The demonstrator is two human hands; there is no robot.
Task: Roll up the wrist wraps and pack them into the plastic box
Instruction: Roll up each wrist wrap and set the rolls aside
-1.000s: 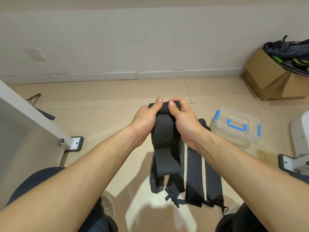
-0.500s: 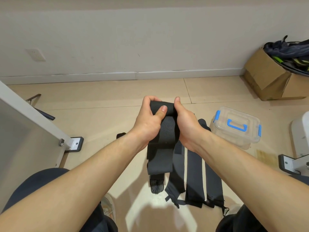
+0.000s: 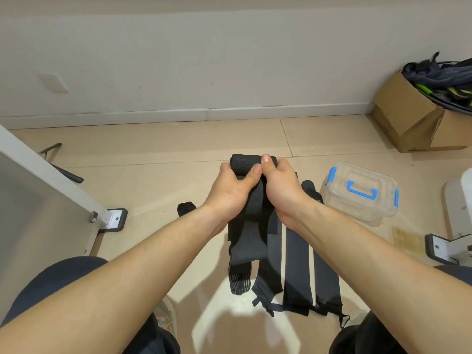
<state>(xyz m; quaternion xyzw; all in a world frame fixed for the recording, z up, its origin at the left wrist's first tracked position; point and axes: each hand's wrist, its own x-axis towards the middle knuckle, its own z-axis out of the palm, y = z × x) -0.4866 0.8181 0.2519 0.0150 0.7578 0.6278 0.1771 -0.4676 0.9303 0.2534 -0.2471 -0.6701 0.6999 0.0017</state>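
Wrist wrap (image 3: pixel 246 238) hangs half-rolled, gripped between left hand (image 3: pixel 229 192) and right hand (image 3: pixel 281 190).

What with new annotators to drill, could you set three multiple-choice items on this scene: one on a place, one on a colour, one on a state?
1. Where is the plastic box?
A) on the person's lap
B) on a shelf
C) on the floor, right of the laid-out wraps

2. What colour is the box's handle?
A) red
B) blue
C) green

3. The wrist wrap held by the left hand and right hand is:
A) partly rolled, tail hanging
B) lying flat
C) packed away

Answers:
1 C: it stands on the floor beside those wraps.
2 B: the handle is plainly blue.
3 A: its rolled end sits under the thumbs, with loose length below.
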